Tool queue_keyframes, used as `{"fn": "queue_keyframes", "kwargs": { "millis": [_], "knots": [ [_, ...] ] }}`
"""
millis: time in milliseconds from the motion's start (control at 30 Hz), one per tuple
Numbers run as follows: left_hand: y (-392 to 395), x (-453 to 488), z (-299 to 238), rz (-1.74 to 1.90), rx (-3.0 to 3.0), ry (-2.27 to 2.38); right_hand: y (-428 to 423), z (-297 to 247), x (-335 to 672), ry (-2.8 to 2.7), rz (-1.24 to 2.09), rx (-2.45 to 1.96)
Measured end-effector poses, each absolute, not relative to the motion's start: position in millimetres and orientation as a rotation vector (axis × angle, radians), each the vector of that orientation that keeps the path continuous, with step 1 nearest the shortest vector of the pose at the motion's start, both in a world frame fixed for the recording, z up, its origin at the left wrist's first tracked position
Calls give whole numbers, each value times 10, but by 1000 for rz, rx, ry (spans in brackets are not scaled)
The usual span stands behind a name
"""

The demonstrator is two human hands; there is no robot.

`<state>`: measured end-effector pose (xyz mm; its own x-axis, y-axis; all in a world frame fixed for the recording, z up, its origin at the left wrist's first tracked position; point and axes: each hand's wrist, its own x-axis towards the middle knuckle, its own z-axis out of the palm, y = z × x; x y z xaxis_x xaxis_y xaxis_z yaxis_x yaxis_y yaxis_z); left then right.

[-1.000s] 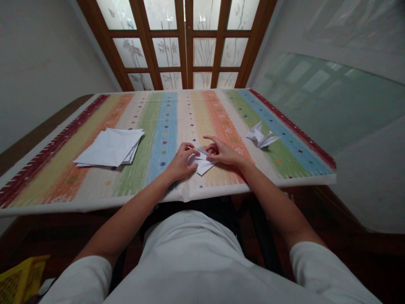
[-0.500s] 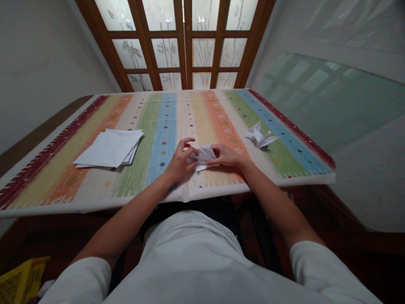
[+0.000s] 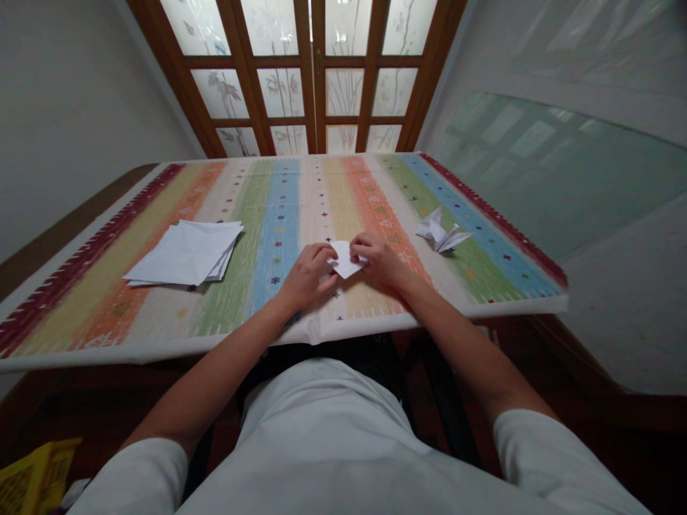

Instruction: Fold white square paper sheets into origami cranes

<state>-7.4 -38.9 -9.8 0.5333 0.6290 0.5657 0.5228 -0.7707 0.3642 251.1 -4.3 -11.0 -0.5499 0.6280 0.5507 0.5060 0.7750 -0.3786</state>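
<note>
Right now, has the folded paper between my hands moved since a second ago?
Yes, the folded paper now sits farther from the tablecloth's near edge.

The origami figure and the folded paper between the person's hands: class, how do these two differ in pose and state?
The folded white paper lies nearly flat, while the origami figure rises in pointed folds. The folded white paper is held between the left hand and the right hand, while the origami figure sits untouched off to the right. Both are white paper above the striped cloth.
</note>
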Motion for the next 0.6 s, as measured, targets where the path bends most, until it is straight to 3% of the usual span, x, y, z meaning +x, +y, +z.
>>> {"fn": "queue_keyframes", "kwargs": {
  "millis": [200, 433, 600],
  "knots": [
    [-379, -91, -153, 725, 2587, 1031, -61, -112, 2493, -2494, 528, -775],
    [-324, -88, -192, 769, 2535, 1105, -61, -70, 2548, -2337, 750, -855],
    [-310, -75, -229, 814, 2521, 1155, -42, -125, 2546, -2217, 645, -1018]
  ]
}}
